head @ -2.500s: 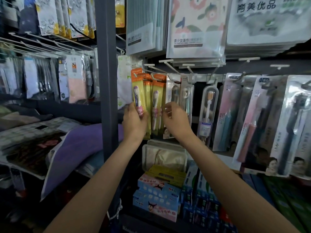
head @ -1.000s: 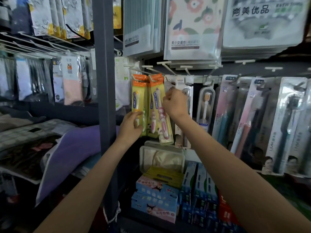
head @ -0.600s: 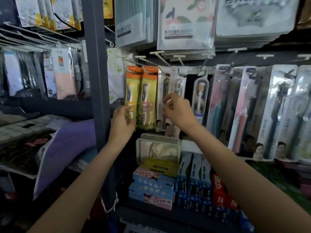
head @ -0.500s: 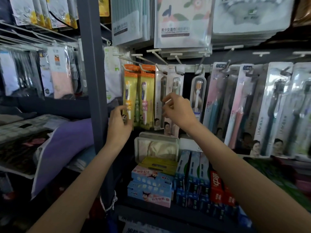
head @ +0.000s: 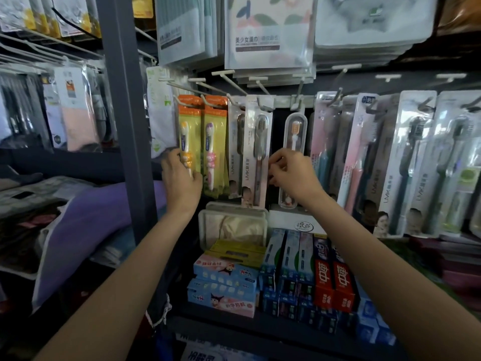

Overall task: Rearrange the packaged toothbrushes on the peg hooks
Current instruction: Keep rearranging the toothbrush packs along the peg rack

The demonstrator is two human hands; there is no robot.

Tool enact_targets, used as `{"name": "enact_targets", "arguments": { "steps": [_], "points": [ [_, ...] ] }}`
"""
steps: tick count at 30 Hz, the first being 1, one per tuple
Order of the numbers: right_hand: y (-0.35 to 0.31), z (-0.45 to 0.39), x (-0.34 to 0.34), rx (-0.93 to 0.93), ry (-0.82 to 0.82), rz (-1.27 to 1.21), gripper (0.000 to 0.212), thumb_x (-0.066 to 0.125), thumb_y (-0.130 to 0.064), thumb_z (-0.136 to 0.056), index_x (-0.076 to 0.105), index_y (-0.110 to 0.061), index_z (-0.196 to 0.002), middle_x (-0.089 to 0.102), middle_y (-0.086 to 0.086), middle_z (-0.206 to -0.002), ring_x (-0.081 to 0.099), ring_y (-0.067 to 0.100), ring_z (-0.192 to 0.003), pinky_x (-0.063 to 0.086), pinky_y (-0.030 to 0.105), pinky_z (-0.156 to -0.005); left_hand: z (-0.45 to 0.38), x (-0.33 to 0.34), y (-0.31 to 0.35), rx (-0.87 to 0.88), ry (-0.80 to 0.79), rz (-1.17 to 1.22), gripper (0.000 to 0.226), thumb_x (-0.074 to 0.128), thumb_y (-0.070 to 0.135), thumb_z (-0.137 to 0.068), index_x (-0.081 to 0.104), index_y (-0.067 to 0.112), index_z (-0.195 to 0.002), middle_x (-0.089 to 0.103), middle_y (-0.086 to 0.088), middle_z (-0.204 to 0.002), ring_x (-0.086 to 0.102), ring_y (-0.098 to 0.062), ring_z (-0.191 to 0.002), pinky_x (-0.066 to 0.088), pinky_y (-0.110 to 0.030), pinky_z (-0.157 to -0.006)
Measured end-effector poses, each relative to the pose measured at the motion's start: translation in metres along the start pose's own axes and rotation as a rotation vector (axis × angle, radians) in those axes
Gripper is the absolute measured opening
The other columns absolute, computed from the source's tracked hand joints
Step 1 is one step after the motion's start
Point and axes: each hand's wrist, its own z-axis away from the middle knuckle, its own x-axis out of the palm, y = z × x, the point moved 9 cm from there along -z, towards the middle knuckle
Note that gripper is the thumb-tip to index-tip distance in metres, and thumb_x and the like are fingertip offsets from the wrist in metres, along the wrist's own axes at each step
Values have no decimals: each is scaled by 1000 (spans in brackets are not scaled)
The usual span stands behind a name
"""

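Note:
Two yellow-and-orange children's toothbrush packs hang side by side on peg hooks (head: 235, 101): one with an orange brush (head: 188, 118), one with a pink brush (head: 214, 136). My left hand (head: 182, 179) grips the lower end of the orange-brush pack, covering its bottom. To the right hang a white LMK pack (head: 256, 142) and a clear-cased toothbrush (head: 295, 126). My right hand (head: 289, 174) has curled fingers that pinch the right edge of the white LMK pack, in front of the clear case. Long adult toothbrush packs (head: 364, 152) fill the hooks further right.
A grey upright post (head: 125, 126) stands just left of my left hand. Towel packs (head: 268, 35) hang above the hooks. Below sit a clear box (head: 231, 225) and rows of toothpaste boxes (head: 322, 282). Folded textiles lie on the left shelves.
My right hand has left the pink-brush pack, which hangs straight again, and moved right to the white LMK pack's edge. My left hand stays at the bottom of the leftmost yellow pack.

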Motion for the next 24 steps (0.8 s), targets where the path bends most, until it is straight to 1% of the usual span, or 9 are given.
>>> {"name": "enact_targets", "arguments": {
  "steps": [2,4,7,9,11,14,16,19,24],
  "points": [
    [8,0,-7,26,57,-15,12,55,-8,-89,58,-4,-100,63,9,-84,63,23,-80,54,39,-79,13,3,11,58,-14,14,50,58,-4,-80,39,3,-126,39,-17,-128,45,-30,-116,38,-38,-101],
    [12,-1,-4,43,55,-3,22,63,-14,-86,57,-3,-104,60,6,-88,59,18,-84,52,31,-81,23,6,22,111,-37,40,50,58,-3,-82,39,3,-127,39,-16,-129,43,-28,-119,35,-32,-101],
    [22,-1,18,125,-31,-42,31,66,-18,-84,53,-4,-108,59,6,-94,55,17,-87,48,27,-79,35,15,31,170,-68,73,51,59,-1,-81,39,6,-127,41,-13,-127,45,-25,-117,38,-36,-101],
    [24,1,31,146,-30,-82,21,64,-14,-85,55,-4,-102,59,8,-92,54,18,-86,49,31,-79,45,22,32,180,-107,81,54,59,-1,-81,38,10,-129,42,-11,-128,45,-23,-117,40,-39,-101],
    [20,4,38,121,-3,-115,10,61,-10,-87,54,-6,-92,58,3,-82,53,16,-80,46,25,-69,52,29,32,183,-161,93,56,58,0,-83,36,11,-132,43,-9,-131,45,-21,-119,40,-36,-100],
    [17,6,39,90,27,-83,7,58,-10,-88,55,-5,-92,60,5,-81,55,15,-75,43,25,-67,56,36,35,210,-237,105,53,56,1,-86,36,10,-135,47,-10,-130,47,-21,-118,39,-32,-99],
    [26,8,31,131,70,-77,11,55,-10,-90,55,-7,-100,61,4,-87,59,17,-81,45,25,-70,55,39,37,219,-250,121,52,54,0,-87,36,9,-135,48,-9,-129,47,-20,-118,38,-30,-100],
    [40,10,10,171,142,-22,24,52,-13,-92,50,-4,-114,63,11,-105,61,25,-96,46,28,-73,51,44,40,228,-263,94,49,53,0,-88,38,9,-134,48,-8,-132,47,-18,-118,36,-24,-98],
    [39,8,-2,101,128,79,26,52,-9,-92,48,-3,-117,62,15,-109,60,29,-100,43,26,-73,45,69,55,272,-347,-20,42,49,6,-91,42,6,-133,42,-11,-138,41,-22,-126,26,-15,-96]
  ]
}}
